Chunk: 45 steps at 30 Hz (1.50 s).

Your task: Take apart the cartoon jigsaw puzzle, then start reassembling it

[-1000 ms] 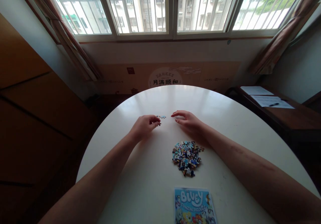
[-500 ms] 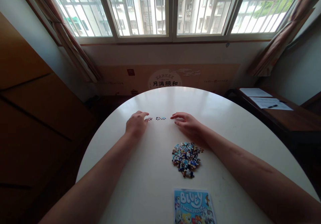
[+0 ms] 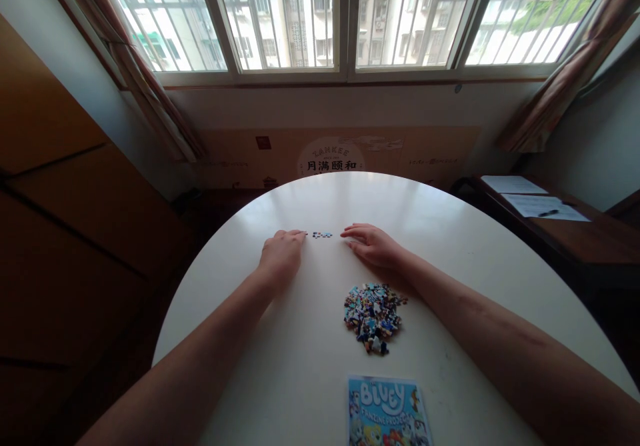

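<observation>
**Setting.** A round, glossy white tabletop (image 3: 450, 233) fills the middle of the frame. It stands below a wide barred window (image 3: 345, 19) flanked by brownish curtains (image 3: 150, 106).

**Item 1.** A short row of small blue-and-white jigsaw pieces (image 3: 323, 235) lies flat on the tabletop at frame centre, between the two hands. Whether the pieces are locked together is too small to tell.

**Item 2.** The left hand (image 3: 281, 254) lies palm down just left of the row. Its grip is spread flat, with the fingertips (image 3: 300, 234) just beside the row's left end. It clasps nothing that shows, though a piece under the fingertips cannot be ruled out.

**Item 3.** The right hand (image 3: 373, 246) rests just right of the row. Its grip is loose and part open, the fingers lightly curved onto the tabletop, and it is empty.

**Step in hand (judged).** The row is being fitted or nudged, with one hand at each end.

**Handling note (judged).** The pieces are thin and lie flush on a slick surface. Shifting one calls for a light fingertip slide or pinch, with the other end steadied.

**Item 4.** A loose heap of multicoloured jigsaw pieces (image 3: 373, 316) sits lower centre, near the right forearm.

**Item 5.** A light-blue printed "Bluey" puzzle box (image 3: 387, 411) sits at the bottom edge.

**Surrounds.**
- A tan cardboard panel with printed characters (image 3: 333, 156) stands behind the tabletop.
- A dark side desk with white papers and a pen (image 3: 530, 199) is at mid right.
- A brown wooden cabinet (image 3: 60, 233) is at the left.
</observation>
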### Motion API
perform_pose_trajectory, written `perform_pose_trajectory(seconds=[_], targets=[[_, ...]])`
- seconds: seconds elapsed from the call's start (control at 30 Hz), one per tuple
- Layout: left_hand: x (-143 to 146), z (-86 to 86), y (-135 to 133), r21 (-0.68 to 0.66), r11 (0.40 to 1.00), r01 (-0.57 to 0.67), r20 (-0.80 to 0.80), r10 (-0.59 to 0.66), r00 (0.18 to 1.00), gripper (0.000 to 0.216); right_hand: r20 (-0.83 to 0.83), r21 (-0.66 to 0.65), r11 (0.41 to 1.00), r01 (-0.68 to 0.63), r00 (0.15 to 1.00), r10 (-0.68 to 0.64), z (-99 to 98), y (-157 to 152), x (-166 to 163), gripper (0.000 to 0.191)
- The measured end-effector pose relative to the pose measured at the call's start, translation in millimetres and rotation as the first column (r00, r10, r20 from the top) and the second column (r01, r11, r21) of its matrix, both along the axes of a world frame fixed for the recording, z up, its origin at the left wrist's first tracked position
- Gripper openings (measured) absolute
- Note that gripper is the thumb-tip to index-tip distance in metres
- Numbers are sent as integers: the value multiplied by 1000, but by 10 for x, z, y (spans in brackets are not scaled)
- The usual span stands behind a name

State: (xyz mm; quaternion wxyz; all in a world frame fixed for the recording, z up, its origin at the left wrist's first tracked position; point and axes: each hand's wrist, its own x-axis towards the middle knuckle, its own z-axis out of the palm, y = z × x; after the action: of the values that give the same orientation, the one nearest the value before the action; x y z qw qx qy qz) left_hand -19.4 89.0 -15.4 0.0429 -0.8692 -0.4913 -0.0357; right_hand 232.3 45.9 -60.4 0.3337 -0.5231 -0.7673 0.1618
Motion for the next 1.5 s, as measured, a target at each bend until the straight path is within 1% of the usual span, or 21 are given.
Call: perform_pose_trajectory(seconds=[0.23, 0.53, 0.9, 1.23, 1.5], targets=[[-10, -22, -17, 9, 1000, 25, 41, -25, 999, 54, 39, 31, 1000, 4, 999, -5, 10, -1, 3, 27], [38, -50, -33, -7, 1000, 11, 38, -11, 999, 57, 71, 76, 997, -14, 997, 8, 40, -25, -23, 26], [89, -40, -78, -27, 1000, 15, 103, -12, 995, 56, 93, 107, 994, -13, 996, 3, -16, -1, -6, 27], [59, -34, -43, -44, 998, 41, 98, -36, 995, 56, 115, 134, 991, -24, 993, 8, -6, -11, -24, 27], [59, -35, -45, -57, 998, 33, 100, -28, 995, 58, 124, 135, 990, -27, 992, 10, -8, -9, -20, 27]])
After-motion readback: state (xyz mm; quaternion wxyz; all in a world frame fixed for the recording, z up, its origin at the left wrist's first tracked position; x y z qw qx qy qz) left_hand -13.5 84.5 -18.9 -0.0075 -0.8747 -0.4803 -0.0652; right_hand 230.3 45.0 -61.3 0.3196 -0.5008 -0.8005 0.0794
